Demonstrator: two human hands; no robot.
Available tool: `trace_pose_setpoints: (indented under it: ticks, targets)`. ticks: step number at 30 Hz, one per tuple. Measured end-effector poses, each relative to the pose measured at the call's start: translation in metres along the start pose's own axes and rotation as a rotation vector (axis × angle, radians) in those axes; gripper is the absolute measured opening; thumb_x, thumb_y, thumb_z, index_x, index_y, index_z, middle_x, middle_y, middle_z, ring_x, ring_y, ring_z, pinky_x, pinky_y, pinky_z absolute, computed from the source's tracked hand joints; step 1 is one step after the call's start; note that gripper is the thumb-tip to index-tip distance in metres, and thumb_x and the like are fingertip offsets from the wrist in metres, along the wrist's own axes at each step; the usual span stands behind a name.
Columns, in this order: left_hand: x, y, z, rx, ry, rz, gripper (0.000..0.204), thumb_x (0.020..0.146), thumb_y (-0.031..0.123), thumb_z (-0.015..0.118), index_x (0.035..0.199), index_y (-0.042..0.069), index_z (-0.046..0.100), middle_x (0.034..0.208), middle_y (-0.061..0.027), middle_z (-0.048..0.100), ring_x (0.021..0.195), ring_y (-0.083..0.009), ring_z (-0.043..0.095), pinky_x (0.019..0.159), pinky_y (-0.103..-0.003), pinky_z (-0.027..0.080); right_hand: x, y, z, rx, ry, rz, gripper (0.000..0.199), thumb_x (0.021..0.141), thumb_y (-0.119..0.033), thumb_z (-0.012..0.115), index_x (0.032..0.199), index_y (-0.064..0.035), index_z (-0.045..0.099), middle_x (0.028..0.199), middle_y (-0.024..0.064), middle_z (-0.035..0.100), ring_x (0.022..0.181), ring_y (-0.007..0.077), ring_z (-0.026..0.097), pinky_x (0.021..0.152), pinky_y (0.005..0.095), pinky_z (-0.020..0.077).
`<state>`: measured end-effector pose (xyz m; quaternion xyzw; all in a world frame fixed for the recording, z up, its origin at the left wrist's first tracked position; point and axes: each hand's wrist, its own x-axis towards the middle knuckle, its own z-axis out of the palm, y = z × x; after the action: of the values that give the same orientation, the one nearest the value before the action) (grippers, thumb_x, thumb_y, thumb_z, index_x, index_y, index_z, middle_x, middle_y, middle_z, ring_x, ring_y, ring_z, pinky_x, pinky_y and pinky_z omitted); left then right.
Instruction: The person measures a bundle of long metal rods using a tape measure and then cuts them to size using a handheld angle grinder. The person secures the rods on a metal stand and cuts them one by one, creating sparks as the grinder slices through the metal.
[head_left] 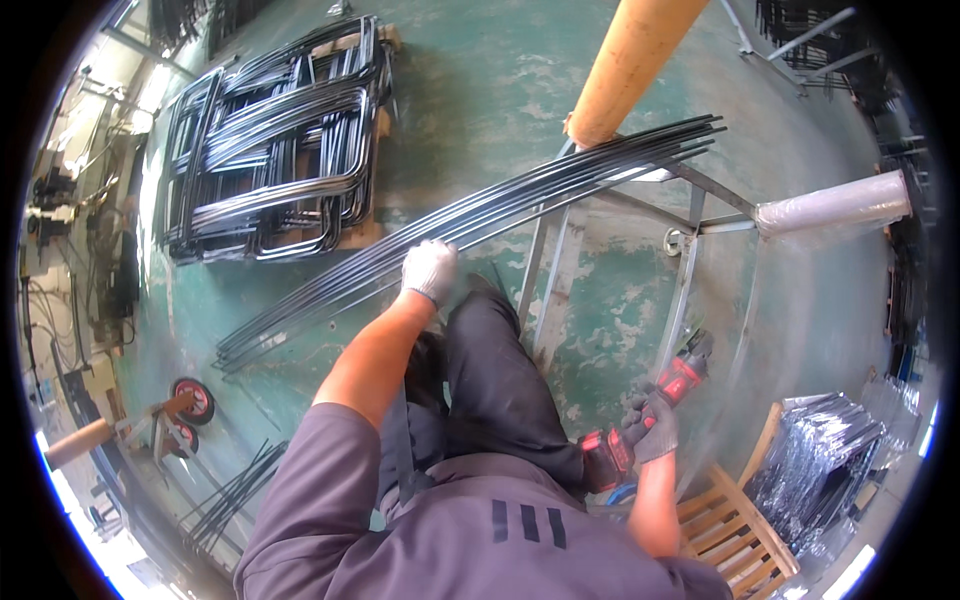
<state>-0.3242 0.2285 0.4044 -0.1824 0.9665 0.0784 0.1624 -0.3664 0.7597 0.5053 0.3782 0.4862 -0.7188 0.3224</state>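
My left hand (430, 270), in a white glove, is closed on a bundle of long dark metal rods (500, 200). The fingertips are partly hidden by the back of the hand. The rods slant from low left to upper right, where they cross the top of a metal stand (545, 270); their left ends stick out over the floor. At my right side, my right hand (656, 428) wears a grey glove and grips a red and black cordless power tool (681, 377), which looks like an angle grinder. Its head points away from me, well apart from the rods.
Bent black metal frames (280, 140) lie stacked on a pallet at the far left. A yellow post (630, 70) rises behind the stand, beside a plastic film roll (835, 203). Wrapped goods (815, 460) and a wooden pallet (735, 530) stand near right; a wheeled cart (170, 415) near left.
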Motion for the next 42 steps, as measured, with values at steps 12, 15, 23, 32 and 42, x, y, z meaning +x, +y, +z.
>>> trace_pose_setpoints:
  ticks: [12,15,23,32,42]
  targets:
    - [-0.001,0.006,-0.006,-0.053,-0.160,0.008,0.030,0.096,0.009,0.065,0.125,0.008,0.073,0.126,-0.0228,0.075,0.116,-0.0410,0.077,0.094,-0.054,0.063,-0.012,-0.014,-0.017,0.065,0.156,-0.085,0.037,0.104,-0.027,0.075,0.137,-0.0149,0.064,0.094,0.0023,0.064,0.071,0.0158,0.063,0.063,0.0361,0.0537]
    - [-0.016,0.013,-0.027,-0.068,-0.184,0.148,0.036,0.087,0.005,0.070,0.122,0.007,0.074,0.125,-0.0222,0.074,0.118,-0.0400,0.076,0.095,-0.052,0.062,-0.003,-0.017,-0.025,0.130,0.149,-0.089,0.035,0.104,-0.026,0.073,0.136,-0.0149,0.064,0.094,0.0025,0.064,0.071,0.0156,0.062,0.063,0.0353,0.0530]
    - [-0.039,0.044,-0.061,-0.030,-0.156,0.171,0.026,0.091,0.009,0.069,0.116,0.003,0.073,0.115,-0.0221,0.076,0.110,-0.0414,0.078,0.089,-0.053,0.065,-0.023,-0.045,-0.007,0.036,-0.008,-0.233,0.039,0.102,-0.025,0.076,0.137,-0.0121,0.065,0.092,0.0013,0.066,0.068,0.0141,0.061,0.056,0.0305,0.0490]
    - [-0.041,0.094,-0.105,0.141,-0.261,0.164,0.016,0.097,0.010,0.068,0.108,0.003,0.078,0.114,-0.0238,0.079,0.108,-0.0387,0.082,0.088,-0.050,0.068,-0.041,-0.049,-0.020,0.086,-0.090,-0.376,0.049,0.105,-0.025,0.075,0.148,-0.0079,0.061,0.103,0.0041,0.069,0.071,0.0163,0.064,0.058,0.0338,0.0512]
    - [-0.037,0.055,-0.054,0.370,-0.180,0.324,0.021,0.097,0.014,0.070,0.112,0.005,0.081,0.116,-0.0208,0.078,0.108,-0.0371,0.079,0.087,-0.049,0.066,-0.005,-0.072,0.045,-0.035,-0.057,-0.499,0.041,0.099,-0.009,0.077,0.137,0.0008,0.068,0.107,0.0140,0.077,0.066,0.0181,0.070,0.059,0.0339,0.0565]
